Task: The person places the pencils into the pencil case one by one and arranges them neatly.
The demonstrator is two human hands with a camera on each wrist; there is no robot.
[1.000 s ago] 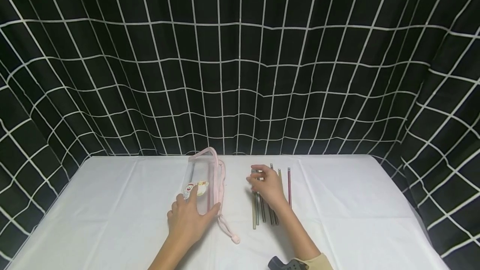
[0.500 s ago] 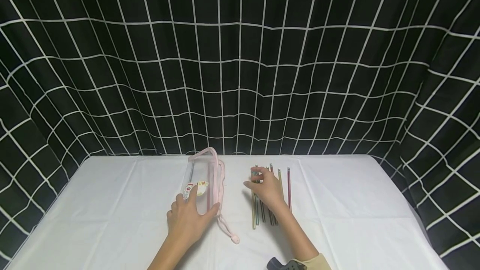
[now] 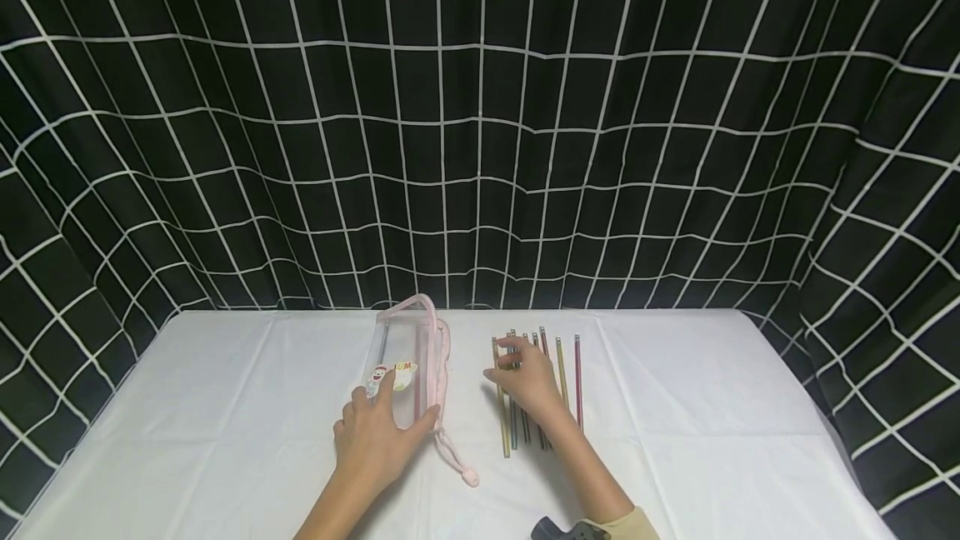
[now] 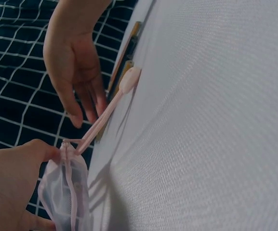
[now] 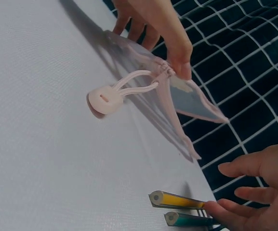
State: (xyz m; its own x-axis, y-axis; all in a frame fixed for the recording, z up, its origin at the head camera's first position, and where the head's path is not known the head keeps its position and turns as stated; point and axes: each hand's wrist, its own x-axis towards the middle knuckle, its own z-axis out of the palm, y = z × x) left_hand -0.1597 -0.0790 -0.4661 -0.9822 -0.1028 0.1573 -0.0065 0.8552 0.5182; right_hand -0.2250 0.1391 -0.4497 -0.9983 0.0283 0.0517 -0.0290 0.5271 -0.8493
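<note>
A clear pencil case [image 3: 405,336] with pink edging lies left of centre in the head view, stickers on its face. My left hand [image 3: 375,440] grips its near end, thumb on the zipper side and fingers across the other side. From the zipper hangs a pink cord pull [image 5: 105,99]. My right hand [image 3: 534,382] is over several pencils, fingers loosely bent and thumb apart. Its fingertips touch the yellow pencil [image 5: 177,200], the leftmost of the row, which slants slightly. A green pencil [image 5: 187,220] lies beside it. The hand hides parts of the pencils.
The pencils lie roughly parallel on a white-covered table [image 3: 712,423]; a red pencil [image 3: 578,373] is at the row's right end. A black curtain [image 3: 480,148] with a white grid stands behind the table. A dark strap [image 3: 566,530] is at the right sleeve.
My right hand has shifted slightly left, and the far end of the yellow pencil has moved left, away from the others. The left hand and the pencil case have stayed put.
</note>
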